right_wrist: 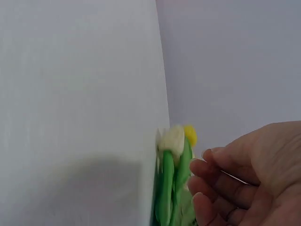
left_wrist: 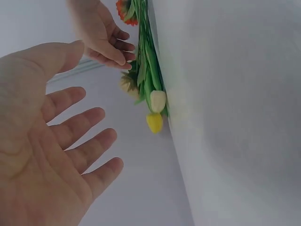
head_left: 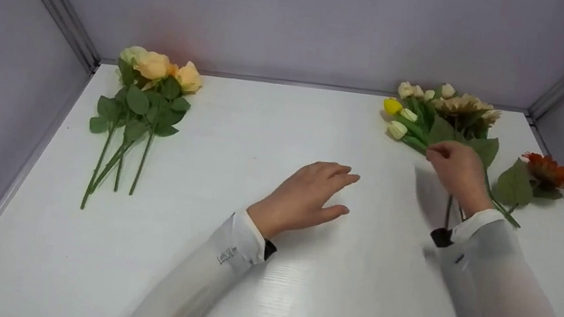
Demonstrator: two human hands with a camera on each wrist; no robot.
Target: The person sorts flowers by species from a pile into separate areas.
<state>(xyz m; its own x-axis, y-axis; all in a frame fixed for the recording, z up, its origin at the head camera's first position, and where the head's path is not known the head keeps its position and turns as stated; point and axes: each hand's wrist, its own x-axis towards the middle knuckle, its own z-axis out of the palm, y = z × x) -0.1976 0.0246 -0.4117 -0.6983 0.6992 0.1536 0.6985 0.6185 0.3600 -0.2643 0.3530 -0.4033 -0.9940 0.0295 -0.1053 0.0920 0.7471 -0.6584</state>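
Observation:
My left hand (head_left: 304, 198) hovers over the middle of the white table, fingers spread and nothing in them. At the right, my right hand (head_left: 458, 171) is above a bunch of flowers, its fingers loosely bent and its thumb near the index finger; no stem shows between them. Beneath and beyond it lie white tulips (head_left: 397, 130), a yellow tulip (head_left: 392, 106) and beige blossoms (head_left: 463, 104) with green leaves. The right wrist view has a white tulip (right_wrist: 172, 141) just past the fingertips. My right hand and forearm hide part of the stems in the head view.
Several peach and pale roses (head_left: 153, 65) lie at the back left, stems toward me. An orange flower (head_left: 551, 171) with broad leaves lies at the far right. Grey panels (head_left: 308, 17) wall in the table (head_left: 265, 122) at the back and both sides.

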